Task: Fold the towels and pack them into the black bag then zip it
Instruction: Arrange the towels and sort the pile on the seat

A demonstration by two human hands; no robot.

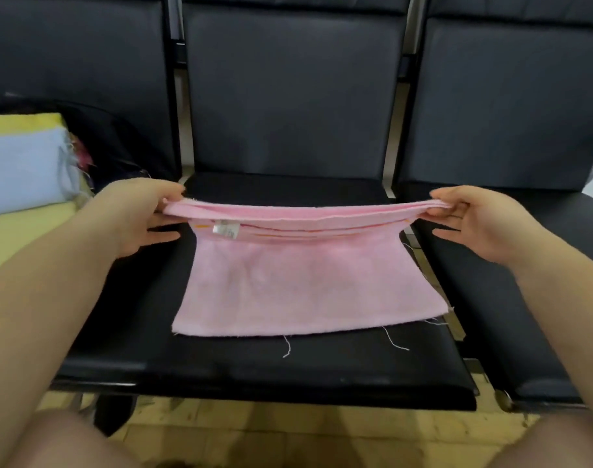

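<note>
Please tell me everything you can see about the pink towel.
The pink towel looks like soft terry cloth, folded into several layers. Its lower part lies flat on the middle black seat; its far edge is lifted. The left hand and the right hand pinch its two upper corners. A small white label hangs near the left corner, and loose threads trail from the edges.

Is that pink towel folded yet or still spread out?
Partly folded: the pink towel shows stacked layers along its lifted far edge, pinched by both hands.
</note>
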